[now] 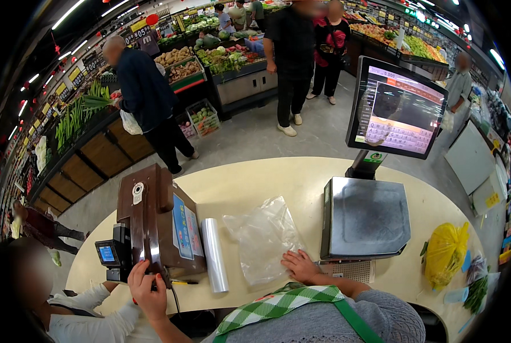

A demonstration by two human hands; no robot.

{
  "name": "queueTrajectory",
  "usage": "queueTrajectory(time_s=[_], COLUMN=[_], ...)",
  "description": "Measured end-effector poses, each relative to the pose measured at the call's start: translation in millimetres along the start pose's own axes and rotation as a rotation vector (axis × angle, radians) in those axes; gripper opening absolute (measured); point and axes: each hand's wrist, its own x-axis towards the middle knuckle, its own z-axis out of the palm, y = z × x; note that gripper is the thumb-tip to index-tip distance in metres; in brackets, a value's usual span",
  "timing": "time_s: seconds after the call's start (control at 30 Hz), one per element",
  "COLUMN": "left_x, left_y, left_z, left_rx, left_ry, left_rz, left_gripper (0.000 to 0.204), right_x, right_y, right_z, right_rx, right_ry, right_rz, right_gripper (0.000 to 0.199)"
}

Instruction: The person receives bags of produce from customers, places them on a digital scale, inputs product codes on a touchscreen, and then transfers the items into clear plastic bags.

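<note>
**Clear bag flat on the counter, one hand pressing its edge**

Nearest the camera is a green-and-white checked apron strap (278,303) over a grey sleeve; just beyond it the right hand (300,266) lies palm down, fingers spread and released, its fingertips on the near edge of a clear plastic bag (262,237); the bag stretches away from that hand across the pale counter (278,177), crumpled, see-through, faintly glossy; it looks feather-light, limp and slippery, likely to slide or cling, so I judge it best pinched at the near rim by the fingertips; to the left of that hand lies a roll of clear bags (215,254); to its right stands a scale with a steel platter (365,217) and, farther off, a screen (395,108); the left hand (148,286) is clenched around the lower edge of a brown box-like device (155,220), beside a small display (107,253); a yellow bag (445,251) sits well to the right.
</note>
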Motion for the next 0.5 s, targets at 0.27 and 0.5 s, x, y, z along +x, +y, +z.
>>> queueTrajectory(time_s=[0.27, 0.5], left_x=[0.7, 1.6], left_y=[2.5, 3.0], left_z=[0.3, -1.2], left_rx=[-0.034, -0.016], left_ry=[0.02, -0.039], left_rz=[-0.019, -0.01], left_gripper=[0.008, 0.011], right_x=[-1.3, 0.0], right_y=[3.4, -1.3], right_z=[5.0, -6.8], right_rx=[0.028, 0.0], right_ry=[-0.034, -0.09], right_rz=[0.024, 0.03], right_gripper=[0.057, 0.054])
